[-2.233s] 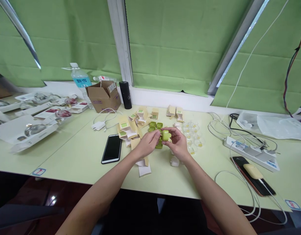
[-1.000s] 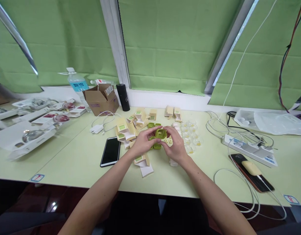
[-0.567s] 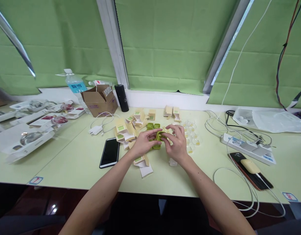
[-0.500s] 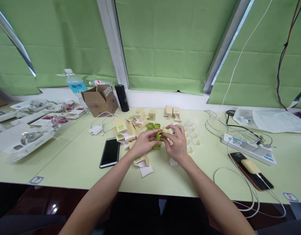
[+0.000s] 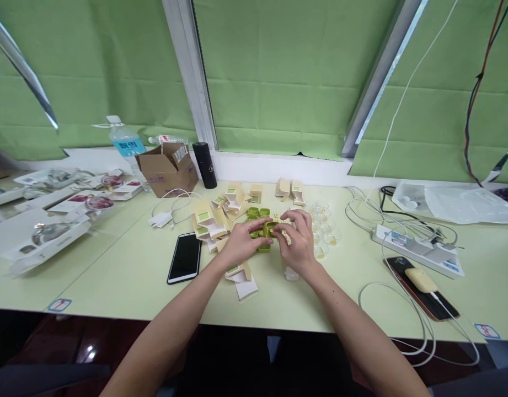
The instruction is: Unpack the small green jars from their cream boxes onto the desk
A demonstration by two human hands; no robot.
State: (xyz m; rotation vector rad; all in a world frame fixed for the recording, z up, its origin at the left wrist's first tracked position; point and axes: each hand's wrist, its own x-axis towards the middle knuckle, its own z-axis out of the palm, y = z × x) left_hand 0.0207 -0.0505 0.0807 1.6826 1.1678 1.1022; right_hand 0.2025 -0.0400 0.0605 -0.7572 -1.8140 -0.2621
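Observation:
Both my hands meet over the middle of the pale green table (image 5: pixel 125 275). My left hand (image 5: pixel 243 244) and my right hand (image 5: pixel 297 242) pinch a small green case (image 5: pixel 271 227) between their fingertips, holding it just above the table. Under and behind it lie other small green cases (image 5: pixel 257 212). Small beige cardboard boxes (image 5: pixel 210 218) are piled to the left of my hands, with two more beige boxes (image 5: pixel 290 188) behind. Clear plastic cups with yellow bits (image 5: pixel 326 234) lie to the right.
A black phone (image 5: pixel 185 257) lies left of my hands, a charger with cable (image 5: pixel 161 219) behind it. A brown carton (image 5: pixel 167 170), a black tumbler (image 5: pixel 204 164) and a water bottle (image 5: pixel 122 142) stand at the back. A power strip (image 5: pixel 419 252), cables and another phone (image 5: pixel 421 286) fill the right side.
The green case has been turned over in my fingers and lowered a little toward the table. Both hands stay closed on it, and the view has shifted slightly.

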